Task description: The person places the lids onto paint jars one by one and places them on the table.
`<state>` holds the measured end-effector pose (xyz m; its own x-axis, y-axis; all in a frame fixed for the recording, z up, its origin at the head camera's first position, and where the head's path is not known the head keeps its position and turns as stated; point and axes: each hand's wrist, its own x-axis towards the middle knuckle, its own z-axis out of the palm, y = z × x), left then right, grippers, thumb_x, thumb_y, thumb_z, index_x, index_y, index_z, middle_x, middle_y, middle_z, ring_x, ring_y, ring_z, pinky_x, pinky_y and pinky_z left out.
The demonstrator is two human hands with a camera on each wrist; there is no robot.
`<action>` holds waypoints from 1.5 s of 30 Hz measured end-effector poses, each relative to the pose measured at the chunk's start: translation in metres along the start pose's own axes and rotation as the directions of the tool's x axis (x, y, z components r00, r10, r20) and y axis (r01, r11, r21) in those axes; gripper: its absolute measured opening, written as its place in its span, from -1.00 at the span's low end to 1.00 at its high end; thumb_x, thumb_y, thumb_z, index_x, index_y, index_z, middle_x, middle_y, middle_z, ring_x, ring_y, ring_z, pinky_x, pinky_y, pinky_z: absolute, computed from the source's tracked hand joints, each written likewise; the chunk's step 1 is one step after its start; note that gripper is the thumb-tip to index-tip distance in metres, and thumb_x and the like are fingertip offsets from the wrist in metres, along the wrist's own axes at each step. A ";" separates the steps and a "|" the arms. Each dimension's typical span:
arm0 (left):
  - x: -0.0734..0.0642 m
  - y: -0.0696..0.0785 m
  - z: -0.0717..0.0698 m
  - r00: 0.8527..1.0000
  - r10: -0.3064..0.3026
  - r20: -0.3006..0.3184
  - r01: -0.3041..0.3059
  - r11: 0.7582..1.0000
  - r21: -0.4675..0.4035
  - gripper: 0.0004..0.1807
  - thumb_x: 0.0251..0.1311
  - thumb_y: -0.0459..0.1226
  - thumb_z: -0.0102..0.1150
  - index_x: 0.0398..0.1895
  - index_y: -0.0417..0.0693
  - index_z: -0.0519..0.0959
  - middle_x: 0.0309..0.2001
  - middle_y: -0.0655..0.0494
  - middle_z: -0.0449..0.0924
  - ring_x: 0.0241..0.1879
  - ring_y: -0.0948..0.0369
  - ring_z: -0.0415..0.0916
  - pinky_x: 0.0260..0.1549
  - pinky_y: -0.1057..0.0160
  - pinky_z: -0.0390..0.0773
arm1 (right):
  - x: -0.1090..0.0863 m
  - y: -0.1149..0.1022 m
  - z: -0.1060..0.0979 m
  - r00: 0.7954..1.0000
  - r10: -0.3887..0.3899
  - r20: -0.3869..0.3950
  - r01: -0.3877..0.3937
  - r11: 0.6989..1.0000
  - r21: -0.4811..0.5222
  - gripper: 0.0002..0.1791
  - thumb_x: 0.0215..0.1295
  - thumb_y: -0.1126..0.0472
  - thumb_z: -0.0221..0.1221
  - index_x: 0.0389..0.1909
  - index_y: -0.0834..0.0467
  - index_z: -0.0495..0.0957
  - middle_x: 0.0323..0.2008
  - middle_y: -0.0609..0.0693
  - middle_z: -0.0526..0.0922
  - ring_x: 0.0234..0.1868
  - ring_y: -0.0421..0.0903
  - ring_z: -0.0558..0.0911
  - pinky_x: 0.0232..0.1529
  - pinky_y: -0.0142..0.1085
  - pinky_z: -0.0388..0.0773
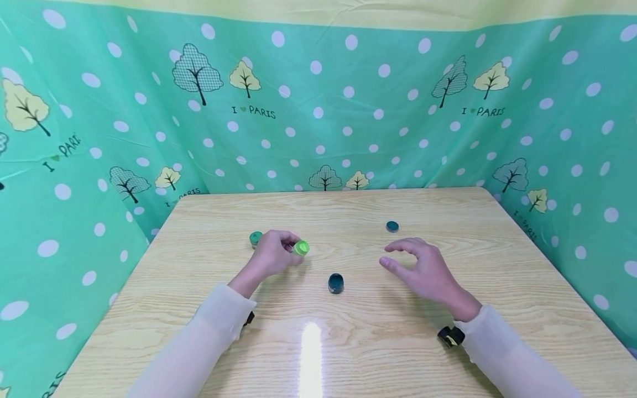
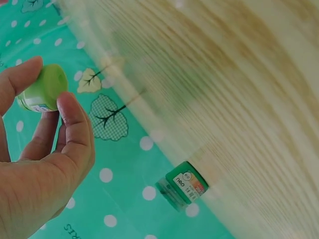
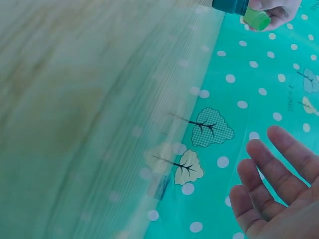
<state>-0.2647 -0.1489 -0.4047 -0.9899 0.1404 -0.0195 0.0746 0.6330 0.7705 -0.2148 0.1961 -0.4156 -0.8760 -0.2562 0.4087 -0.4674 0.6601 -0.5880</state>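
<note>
My left hand [image 1: 270, 255] pinches a small light-green jar [image 1: 301, 248] between thumb and fingers, above the left-middle of the table. In the left wrist view the jar [image 2: 47, 89] is tilted, its label partly behind the fingers. My right hand [image 1: 425, 272] hovers over the right side with fingers loosely bent, holding nothing. Between the two hands stands an uncapped dark teal jar [image 1: 335, 283]. Its round dark teal lid [image 1: 392, 226] lies flat beyond my right hand. Just behind my left hand is a capped green jar [image 1: 256, 239], which has a printed label [image 2: 188, 185].
Everything is on a light wood-grain table [image 1: 398, 342], with a bright light reflection near the front. Green dotted cloth [image 1: 318, 132] hangs along the back and both sides of the table.
</note>
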 end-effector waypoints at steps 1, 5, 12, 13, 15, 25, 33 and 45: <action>-0.001 0.000 0.000 1.000 0.000 0.001 0.000 1.000 -0.002 -0.67 -0.01 -0.39 0.56 -0.12 -0.11 0.73 -0.25 0.08 0.64 -0.21 0.14 0.52 -0.17 0.21 0.58 | 0.000 0.000 0.000 1.000 0.004 0.001 -0.004 1.000 0.000 -0.65 0.32 -0.02 0.38 0.00 0.10 0.71 0.06 0.02 0.72 0.18 0.09 0.60 0.11 0.17 0.53; -0.005 0.001 -0.001 1.000 0.006 -0.001 -0.006 1.000 -0.004 -0.67 -0.01 -0.38 0.56 -0.12 -0.10 0.73 -0.25 0.08 0.65 -0.21 0.14 0.53 -0.17 0.20 0.60 | 0.000 0.003 -0.001 1.000 0.010 -0.006 -0.010 1.000 -0.008 -0.63 0.31 -0.03 0.39 0.00 0.12 0.70 0.06 0.03 0.72 0.16 0.09 0.61 0.10 0.15 0.54; -0.014 0.004 -0.002 1.000 0.028 0.001 -0.028 1.000 -0.009 -0.67 -0.02 -0.40 0.56 -0.13 -0.09 0.74 -0.26 0.09 0.65 -0.24 0.14 0.53 -0.20 0.20 0.61 | 0.000 0.012 -0.004 1.000 0.018 -0.010 -0.018 1.000 -0.018 -0.60 0.30 -0.02 0.41 0.04 0.11 0.69 0.06 0.04 0.72 0.14 0.09 0.62 0.08 0.16 0.55; -0.015 0.004 -0.001 1.000 0.028 0.003 -0.028 1.000 -0.013 -0.67 -0.03 -0.40 0.56 -0.13 -0.09 0.74 -0.27 0.09 0.65 -0.24 0.14 0.53 -0.21 0.20 0.61 | 0.000 0.013 -0.005 1.000 0.018 -0.011 -0.019 1.000 -0.018 -0.60 0.29 -0.02 0.41 0.04 0.12 0.69 0.06 0.04 0.72 0.14 0.09 0.62 0.08 0.16 0.55; -0.017 0.004 -0.001 1.000 0.030 0.006 -0.030 0.999 -0.018 -0.66 -0.03 -0.41 0.56 -0.13 -0.10 0.74 -0.27 0.08 0.65 -0.25 0.15 0.53 -0.22 0.21 0.61 | 0.000 0.015 -0.006 1.000 0.028 -0.009 -0.028 0.999 -0.021 -0.60 0.29 -0.01 0.41 0.05 0.11 0.69 0.06 0.04 0.72 0.13 0.09 0.62 0.07 0.15 0.55; -0.023 0.006 0.000 0.999 0.026 0.026 -0.025 0.999 -0.039 -0.64 -0.02 -0.42 0.57 -0.09 -0.13 0.74 -0.26 0.09 0.66 -0.27 0.16 0.57 -0.23 0.23 0.65 | -0.001 0.023 -0.015 0.993 0.118 0.004 -0.118 0.993 -0.008 -0.57 0.29 -0.03 0.41 0.08 0.11 0.68 0.05 0.06 0.71 0.09 0.13 0.62 0.09 0.15 0.51; -0.028 0.008 -0.001 0.999 0.038 0.035 -0.036 0.998 -0.053 -0.65 -0.01 -0.43 0.56 -0.10 -0.15 0.73 -0.27 0.08 0.67 -0.29 0.17 0.58 -0.25 0.25 0.66 | -0.002 0.035 -0.023 0.985 0.174 -0.009 -0.174 0.984 -0.045 -0.54 0.34 -0.07 0.36 0.10 0.14 0.67 0.07 0.11 0.70 0.09 0.15 0.61 0.10 0.15 0.51; -0.036 0.016 0.002 0.996 0.067 0.051 -0.065 0.996 -0.054 -0.69 -0.03 -0.44 0.56 -0.17 -0.14 0.74 -0.33 0.11 0.66 -0.35 0.19 0.55 -0.30 0.27 0.64 | -0.003 0.049 -0.040 0.966 0.257 -0.015 -0.257 0.962 -0.097 -0.47 0.39 -0.13 0.29 0.14 0.20 0.65 0.11 0.21 0.68 0.10 0.25 0.53 0.02 0.12 0.48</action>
<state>-0.2280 -0.1424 -0.3925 -0.9752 0.2212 0.0000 0.1316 0.5804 0.8036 -0.2306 0.2575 -0.4181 -0.9647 -0.0674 0.2546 -0.2128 0.7688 -0.6030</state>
